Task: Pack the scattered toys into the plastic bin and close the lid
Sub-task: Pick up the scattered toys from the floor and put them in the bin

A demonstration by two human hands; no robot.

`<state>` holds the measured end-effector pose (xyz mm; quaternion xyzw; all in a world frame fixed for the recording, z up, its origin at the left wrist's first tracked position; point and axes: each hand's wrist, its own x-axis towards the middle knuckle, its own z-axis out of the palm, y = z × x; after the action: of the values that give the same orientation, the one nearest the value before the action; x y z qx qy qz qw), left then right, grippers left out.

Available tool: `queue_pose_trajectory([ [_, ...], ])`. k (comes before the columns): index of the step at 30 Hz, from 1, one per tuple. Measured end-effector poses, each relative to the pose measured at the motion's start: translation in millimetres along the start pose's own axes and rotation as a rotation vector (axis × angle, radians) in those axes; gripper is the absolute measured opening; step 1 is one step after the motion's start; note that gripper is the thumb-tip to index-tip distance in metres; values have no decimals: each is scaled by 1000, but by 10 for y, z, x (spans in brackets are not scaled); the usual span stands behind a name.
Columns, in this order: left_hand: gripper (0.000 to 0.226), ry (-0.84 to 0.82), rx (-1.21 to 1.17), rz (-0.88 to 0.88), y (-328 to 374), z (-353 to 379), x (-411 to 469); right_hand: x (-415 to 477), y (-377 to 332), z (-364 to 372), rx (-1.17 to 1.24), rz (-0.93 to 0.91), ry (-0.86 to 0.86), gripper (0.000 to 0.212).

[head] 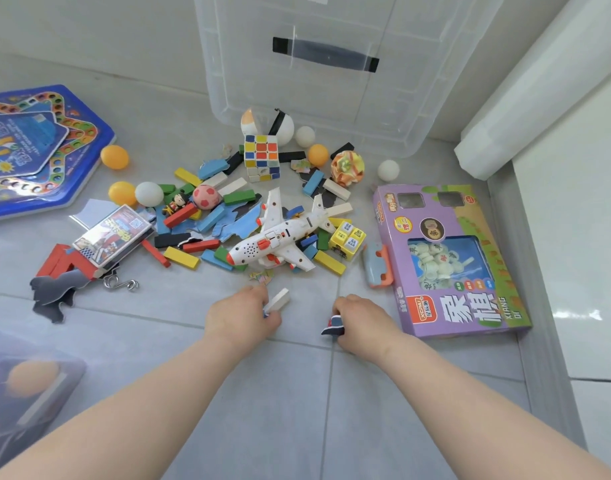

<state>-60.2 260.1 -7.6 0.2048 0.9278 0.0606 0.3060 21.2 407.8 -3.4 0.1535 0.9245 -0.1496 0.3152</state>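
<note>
Just your side of the toy airplane [274, 237], your left hand [243, 318] pinches a white block [279, 299] and your right hand [361, 320] grips a dark piece [333, 328], likely gathering handfuls for the plastic bin [297, 91] beyond it.

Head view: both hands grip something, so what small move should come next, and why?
Probably swing both hands left to the translucent bin and drop their loads in. The left hand holds a white block and the right hand a dark blue and red piece, so both are occupied. The bin, blurred at the lower left, seems to hold an orange ball.
</note>
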Motion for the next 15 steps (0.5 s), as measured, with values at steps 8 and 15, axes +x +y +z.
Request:
queue_pose_trajectory([
  [8,11,130,-268,-35,-189,-354,-111,-3,12,74,168,143,147,29],
  [15,13,190,-379,-11,-291,-557,-215,141,5,-337,244,99,492,25],
])
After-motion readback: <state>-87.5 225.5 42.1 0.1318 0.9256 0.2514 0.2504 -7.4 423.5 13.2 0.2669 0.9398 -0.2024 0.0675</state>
